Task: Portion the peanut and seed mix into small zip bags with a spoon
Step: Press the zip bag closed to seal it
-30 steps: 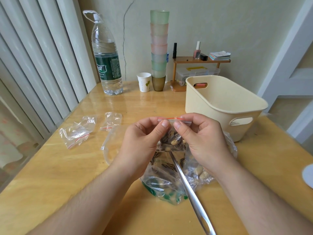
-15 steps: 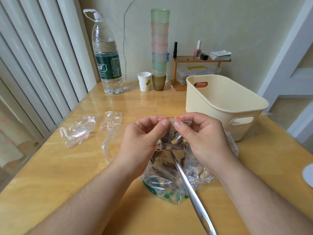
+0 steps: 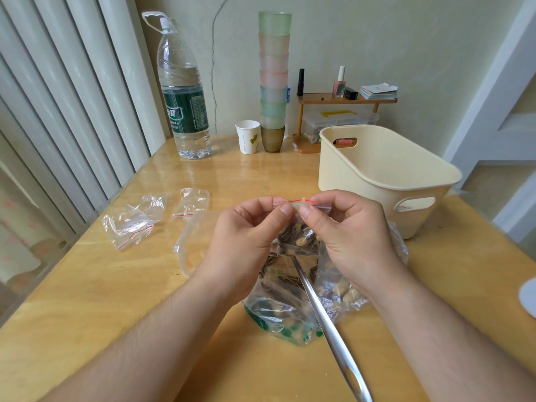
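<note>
While the spoon (image 3: 324,323) lies unheld with its handle nearest you, its long axis runs from about 5 o'clock up toward 11 o'clock, and the bowl end is buried in the large mix bag (image 3: 290,309) at the table's middle. That bag sits slumped on the wooden table (image 3: 87,300), with dark striped seeds and pale peanuts showing through the plastic. Just above it, your left hand (image 3: 246,236) and right hand (image 3: 348,236) both pinch the small zip bag (image 3: 301,224) at its red-lined top edge, thumbs and forefingers closed on the strip. The zip strip runs side to side, 9 to 3 o'clock, and the bag hangs down from it with seeds and a peanut visible inside. You cannot tell whether the seal is fully pressed.

Out at 10 o'clock, two empty zip bags (image 3: 133,221) lie flat on the table, near each other. At 2 o'clock stands the cream basket (image 3: 362,181), just beyond your right hand. Farther back at 12 o'clock are a paper cup (image 3: 247,136) and a tall stack of cups (image 3: 274,79), touching or nearly so. A water bottle (image 3: 182,91) stands at 11 o'clock, and a small shelf (image 3: 345,98) stands by the wall at 1 o'clock.
</note>
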`<state>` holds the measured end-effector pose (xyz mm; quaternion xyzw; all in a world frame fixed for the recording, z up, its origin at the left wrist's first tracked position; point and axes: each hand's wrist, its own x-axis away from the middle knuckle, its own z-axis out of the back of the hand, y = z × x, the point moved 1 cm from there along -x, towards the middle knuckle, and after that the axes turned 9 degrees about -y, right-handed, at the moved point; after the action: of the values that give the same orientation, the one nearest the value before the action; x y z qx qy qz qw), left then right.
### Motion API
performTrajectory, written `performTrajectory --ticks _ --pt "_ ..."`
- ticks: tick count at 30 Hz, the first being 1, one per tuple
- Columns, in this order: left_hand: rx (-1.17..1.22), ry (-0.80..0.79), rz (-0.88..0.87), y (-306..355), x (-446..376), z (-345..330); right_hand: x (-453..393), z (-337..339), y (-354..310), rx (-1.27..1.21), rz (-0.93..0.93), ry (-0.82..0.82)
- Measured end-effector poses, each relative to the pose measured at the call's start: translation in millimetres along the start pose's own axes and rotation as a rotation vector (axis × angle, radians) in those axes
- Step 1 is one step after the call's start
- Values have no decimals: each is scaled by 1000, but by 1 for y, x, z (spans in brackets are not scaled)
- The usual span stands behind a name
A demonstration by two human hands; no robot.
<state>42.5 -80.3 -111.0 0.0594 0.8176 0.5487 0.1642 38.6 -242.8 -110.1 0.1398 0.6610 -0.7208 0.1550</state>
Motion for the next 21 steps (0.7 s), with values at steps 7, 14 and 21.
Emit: performTrajectory --ticks 7,14,21 --pt "-23 4 -20 1 2 -4 -1 -1 0 -49 -9 -14" --pt "-40 20 -53 4 2 -2 -1 -1 0 -79 -47 -36" --pt "-83 15 -65 4 3 -1 -1 -1 0 -38 -3 -82"
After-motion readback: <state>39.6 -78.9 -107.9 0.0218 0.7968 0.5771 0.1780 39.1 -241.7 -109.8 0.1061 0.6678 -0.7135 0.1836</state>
